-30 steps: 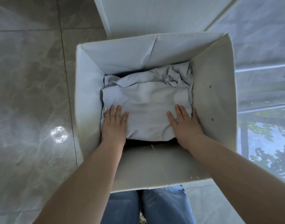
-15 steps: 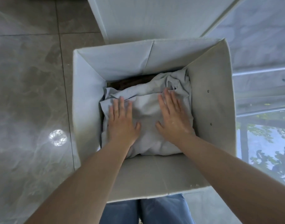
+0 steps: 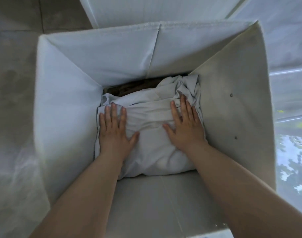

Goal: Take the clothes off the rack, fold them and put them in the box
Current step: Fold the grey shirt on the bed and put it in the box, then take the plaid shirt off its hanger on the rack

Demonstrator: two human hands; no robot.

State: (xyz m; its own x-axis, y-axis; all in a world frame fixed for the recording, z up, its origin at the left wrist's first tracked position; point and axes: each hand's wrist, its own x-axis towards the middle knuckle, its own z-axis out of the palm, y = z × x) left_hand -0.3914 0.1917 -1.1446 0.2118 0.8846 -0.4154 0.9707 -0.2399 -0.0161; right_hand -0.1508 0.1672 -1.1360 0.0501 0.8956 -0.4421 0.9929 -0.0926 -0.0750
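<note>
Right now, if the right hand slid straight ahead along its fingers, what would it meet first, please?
Probably the bunched-up fold of the pale garment just beyond the right hand, then the box's far wall; depth is hard to judge.

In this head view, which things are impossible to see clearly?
- Dark item at the box's far wall: mostly covered by the pale folded garment; its kind is unclear.
- Box floor: hidden under the clothes.
- Cloth under the left hand and right hand: covered by the palms.
- Rack: outside the frame.
</note>
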